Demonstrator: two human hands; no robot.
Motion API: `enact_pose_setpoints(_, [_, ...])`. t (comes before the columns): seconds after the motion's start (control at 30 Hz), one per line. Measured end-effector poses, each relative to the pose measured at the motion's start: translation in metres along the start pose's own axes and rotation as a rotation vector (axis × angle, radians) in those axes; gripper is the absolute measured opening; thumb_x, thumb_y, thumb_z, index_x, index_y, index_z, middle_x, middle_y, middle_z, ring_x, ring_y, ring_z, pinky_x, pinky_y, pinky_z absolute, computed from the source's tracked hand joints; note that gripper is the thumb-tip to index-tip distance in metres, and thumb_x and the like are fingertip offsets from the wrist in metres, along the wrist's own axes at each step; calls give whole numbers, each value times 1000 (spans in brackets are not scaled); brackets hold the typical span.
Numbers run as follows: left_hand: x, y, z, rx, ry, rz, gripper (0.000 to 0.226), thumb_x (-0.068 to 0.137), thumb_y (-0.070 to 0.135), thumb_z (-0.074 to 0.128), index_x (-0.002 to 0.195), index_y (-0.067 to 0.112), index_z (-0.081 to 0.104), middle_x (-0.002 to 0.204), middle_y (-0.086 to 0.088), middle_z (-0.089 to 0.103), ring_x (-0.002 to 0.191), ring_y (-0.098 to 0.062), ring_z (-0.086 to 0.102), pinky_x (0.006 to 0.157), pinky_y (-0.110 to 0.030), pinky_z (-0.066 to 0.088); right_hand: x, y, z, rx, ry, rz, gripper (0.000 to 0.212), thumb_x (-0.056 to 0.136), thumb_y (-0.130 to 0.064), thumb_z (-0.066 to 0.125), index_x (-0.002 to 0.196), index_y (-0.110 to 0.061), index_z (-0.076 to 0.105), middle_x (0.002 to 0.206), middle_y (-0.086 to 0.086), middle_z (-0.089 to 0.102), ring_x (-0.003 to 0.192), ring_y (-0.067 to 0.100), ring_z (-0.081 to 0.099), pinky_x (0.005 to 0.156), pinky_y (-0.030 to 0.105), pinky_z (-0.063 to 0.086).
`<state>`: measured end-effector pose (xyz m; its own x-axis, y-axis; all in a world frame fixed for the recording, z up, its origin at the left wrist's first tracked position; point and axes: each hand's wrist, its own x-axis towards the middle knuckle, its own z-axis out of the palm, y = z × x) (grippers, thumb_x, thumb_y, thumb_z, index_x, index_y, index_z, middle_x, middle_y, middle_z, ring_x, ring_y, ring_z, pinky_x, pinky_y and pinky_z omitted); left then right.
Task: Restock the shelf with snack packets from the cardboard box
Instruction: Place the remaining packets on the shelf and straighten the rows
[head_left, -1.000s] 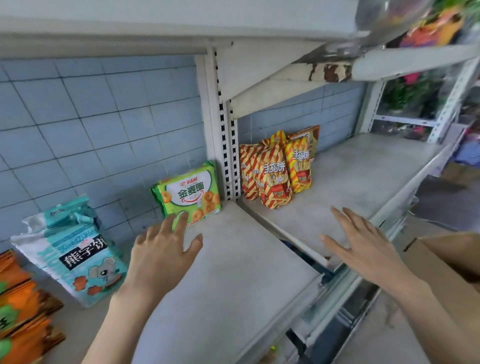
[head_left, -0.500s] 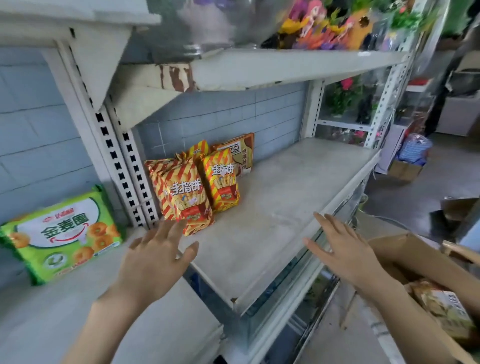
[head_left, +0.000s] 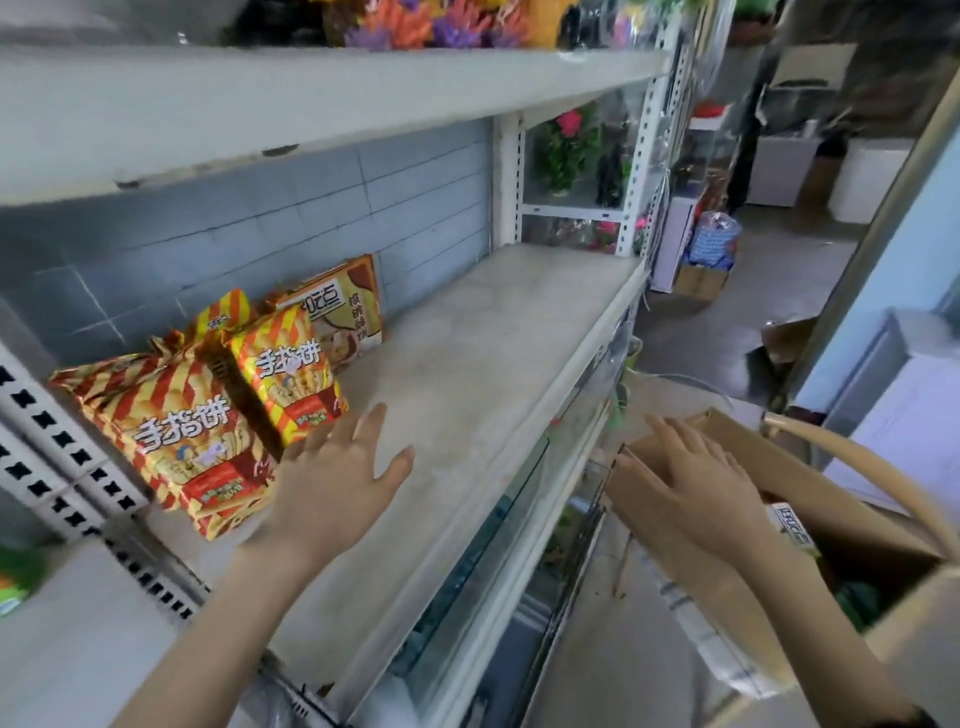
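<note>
Both hands are hovering, holding nothing, between shelf and box.

Left fingers (head_left: 363, 431) are spreading straight, the left hand (head_left: 337, 488) reaching over the pale, scuffed shelf (head_left: 493, 353) just beside the striped packets (head_left: 182, 431) leaning at its left end. Right fingers (head_left: 670, 436) are lying straight too, the right hand (head_left: 696, 488) hanging over the box (head_left: 831, 499) rim; whether it is touching cannot be told. A packet (head_left: 792, 525) is sitting inside the box. A grey tiled wall (head_left: 260, 223) is backing the shelf, flowers (head_left: 566, 135) are standing on the next rack, and a grey floor (head_left: 753, 312) is stretching beyond.
</note>
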<state>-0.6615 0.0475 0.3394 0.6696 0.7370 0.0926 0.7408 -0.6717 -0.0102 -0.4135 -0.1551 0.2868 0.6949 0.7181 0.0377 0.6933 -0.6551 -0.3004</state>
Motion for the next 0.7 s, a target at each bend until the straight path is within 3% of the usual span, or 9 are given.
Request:
enact_pose_setpoints(0.1, [21, 15, -1, -32, -3, 59, 65, 95, 58, 23, 149, 22, 23, 153, -3, 32, 134, -28, 38, 105, -40, 35, -3, 18, 5, 17, 49, 89, 76, 85, -71, 23, 149, -30, 18, 156, 0, 24, 141, 27, 25, 112, 46, 22])
enact_pose_setpoints(0.37, [72, 71, 12, -44, -84, 222, 64, 97, 56, 23, 151, 24, 14, 157, -2, 20, 137, -28, 31, 107, -39, 28, -3, 81, 7, 27, 93, 286, 78, 83, -73, 23, 148, -30, 20, 154, 1, 27, 139, 29, 29, 109, 48, 28])
enact_pose_setpoints(0.7, [129, 153, 28, -29, -61, 296, 66, 95, 56, 22, 151, 22, 15, 155, -3, 24, 135, -27, 33, 105, -39, 28, 54, 177, -5, -3, 47, 321, 71, 92, -62, 30, 150, -25, 17, 156, 5, 22, 140, 31, 26, 112, 51, 24])
